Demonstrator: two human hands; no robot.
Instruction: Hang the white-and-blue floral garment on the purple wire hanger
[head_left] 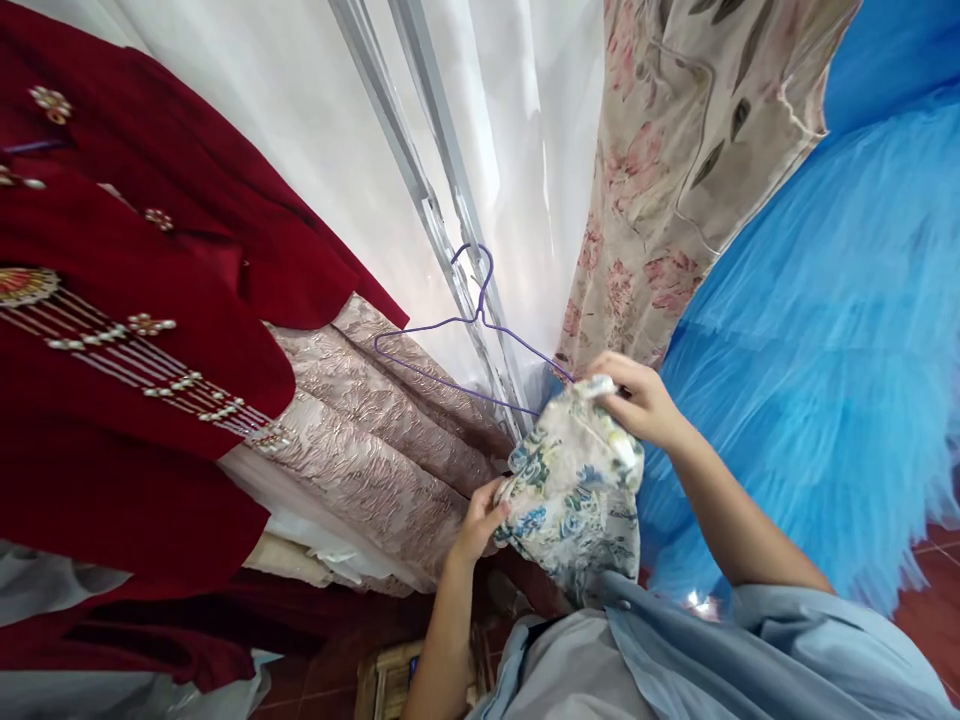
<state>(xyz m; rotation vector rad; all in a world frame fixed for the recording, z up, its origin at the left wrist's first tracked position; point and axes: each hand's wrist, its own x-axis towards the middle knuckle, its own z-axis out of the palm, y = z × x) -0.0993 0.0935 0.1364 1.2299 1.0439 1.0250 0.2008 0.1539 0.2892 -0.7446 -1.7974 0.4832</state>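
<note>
A pale floral garment [574, 490] with blue, green and yellow print hangs between my two hands, close to my body. My right hand [637, 400] grips its upper edge near one end of a thin purple wire hanger [450, 322]. That right end of the hanger passes behind or into the cloth; which of these I cannot tell. The hanger's left side is bare, and its hook points up. Lower down on the left, my left hand [484, 522] is closed on the garment's side edge.
To the left hang a dark red beaded jacket [187, 230] and a pink brocade skirt [375, 460]. A beige floral dress [645, 200] and a blue tulle dress [810, 350] hang at right. Metal rails [427, 180] run before white curtains [300, 110]. A wooden stool [375, 685] stands below.
</note>
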